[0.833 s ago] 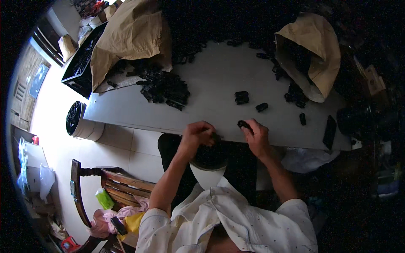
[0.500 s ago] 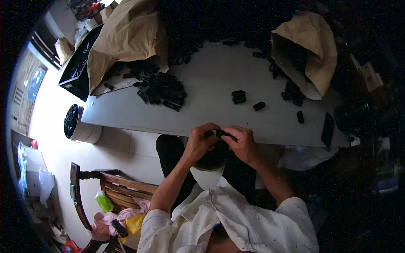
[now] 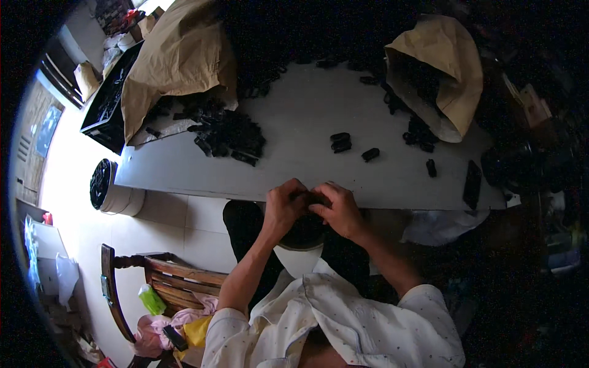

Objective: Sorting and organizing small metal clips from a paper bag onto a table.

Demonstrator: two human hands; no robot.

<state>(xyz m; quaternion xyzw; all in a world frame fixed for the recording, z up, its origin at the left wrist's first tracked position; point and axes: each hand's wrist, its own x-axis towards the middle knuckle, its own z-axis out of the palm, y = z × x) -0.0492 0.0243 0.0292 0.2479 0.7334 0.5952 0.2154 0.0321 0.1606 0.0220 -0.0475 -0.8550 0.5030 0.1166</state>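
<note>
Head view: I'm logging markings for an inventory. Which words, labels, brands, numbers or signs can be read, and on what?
No text can be read anywhere.
Brown paper bags: no lettering visible.
Green packet: any print is too small and blurred.
Blue panel, far left: too unclear to tell.
Black pieces on the table: too small and dark to tell.

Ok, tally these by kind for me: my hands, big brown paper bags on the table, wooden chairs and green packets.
Hands: 2, left hand and right hand
Brown paper bags: 2, left bag and right bag
Wooden chair: 1
Green packet: 1
Total: 6
</note>
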